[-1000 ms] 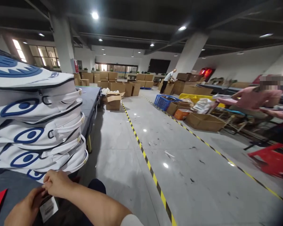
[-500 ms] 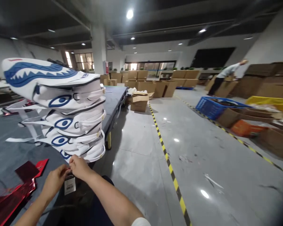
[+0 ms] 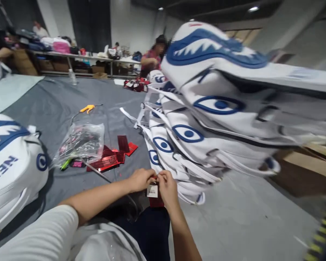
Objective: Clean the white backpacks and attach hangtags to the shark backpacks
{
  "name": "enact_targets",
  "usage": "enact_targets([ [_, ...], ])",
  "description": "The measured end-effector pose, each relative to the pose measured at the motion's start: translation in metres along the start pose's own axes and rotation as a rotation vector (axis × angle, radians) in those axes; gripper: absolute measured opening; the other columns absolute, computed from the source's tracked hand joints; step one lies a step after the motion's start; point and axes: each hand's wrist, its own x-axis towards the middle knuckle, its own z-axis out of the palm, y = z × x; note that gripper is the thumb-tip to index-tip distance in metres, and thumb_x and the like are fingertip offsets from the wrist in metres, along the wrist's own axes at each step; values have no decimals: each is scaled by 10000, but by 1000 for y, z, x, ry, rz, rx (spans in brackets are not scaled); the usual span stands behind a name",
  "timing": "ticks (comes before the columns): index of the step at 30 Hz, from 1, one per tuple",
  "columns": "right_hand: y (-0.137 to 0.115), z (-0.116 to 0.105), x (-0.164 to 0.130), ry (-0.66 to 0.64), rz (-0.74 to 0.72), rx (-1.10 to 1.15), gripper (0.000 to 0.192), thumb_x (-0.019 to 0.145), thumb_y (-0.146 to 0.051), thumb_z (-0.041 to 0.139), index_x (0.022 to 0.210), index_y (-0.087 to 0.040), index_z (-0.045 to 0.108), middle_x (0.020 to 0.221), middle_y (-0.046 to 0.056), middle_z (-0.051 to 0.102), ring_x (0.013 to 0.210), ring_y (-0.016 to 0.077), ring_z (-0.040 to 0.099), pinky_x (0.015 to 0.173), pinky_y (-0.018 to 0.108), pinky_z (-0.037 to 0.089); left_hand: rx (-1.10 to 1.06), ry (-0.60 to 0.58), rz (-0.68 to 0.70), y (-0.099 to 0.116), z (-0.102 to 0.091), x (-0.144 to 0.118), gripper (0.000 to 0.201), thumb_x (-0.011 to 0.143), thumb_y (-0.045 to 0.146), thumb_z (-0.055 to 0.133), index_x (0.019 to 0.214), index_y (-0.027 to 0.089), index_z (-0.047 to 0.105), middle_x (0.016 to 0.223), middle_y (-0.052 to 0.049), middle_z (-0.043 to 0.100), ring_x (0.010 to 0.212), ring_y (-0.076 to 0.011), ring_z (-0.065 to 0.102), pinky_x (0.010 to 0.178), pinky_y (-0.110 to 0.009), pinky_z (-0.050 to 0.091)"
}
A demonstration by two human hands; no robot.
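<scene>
My left hand [image 3: 142, 179] and my right hand [image 3: 167, 183] meet at the low front of the backpack stack, both pinching at the top of a hang tag. A white label with a barcode [image 3: 152, 191] faces me, and dark red card [image 3: 157, 202] shows below it. The tag's fastening is hidden by my fingers. Right beside my hands stand several stacked white backpacks [image 3: 188, 134] with blue eye and shark-teeth prints. To the left, shiny red hang tags [image 3: 108, 159] lie loose on the grey table [image 3: 105, 90].
Another white backpack [image 3: 13, 163] lies at the left edge. A clear plastic bag [image 3: 83, 141] and an orange-handled tool [image 3: 87, 108] rest on the table. Across it is a co-worker [image 3: 153, 58]. Yellow-black floor tape [image 3: 322, 232] runs at lower right.
My view has swung left, so the stack now appears on the right and the table comes into sight. Both hands remain together at the tag, with red card now showing under the white label.
</scene>
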Motion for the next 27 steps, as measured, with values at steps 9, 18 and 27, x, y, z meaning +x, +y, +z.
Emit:
enact_targets([
  [9,-12,-1,0,56,81,-25,250,860,-459,509,909,-218,551,773,46,660,727,219,656,692,345,507,-30,-46,27,0,-9,0,177,968,313,524,1073,259,656,992,-11,746,920,-181,690,695,-244,422],
  [18,-15,3,0,61,74,7,228,869,-429,508,903,-207,544,720,19,641,692,196,646,678,321,501,-55,-32,77,-3,-10,0,161,972,308,520,1030,257,662,1033,7,741,948,-167,682,714,-236,422],
  [27,-17,7,-3,76,60,-2,168,910,-370,455,932,-217,522,720,-5,614,705,186,628,698,316,469,-112,-17,51,-5,-9,-2,175,960,298,535,957,246,702,873,9,742,810,-151,673,673,-227,409],
])
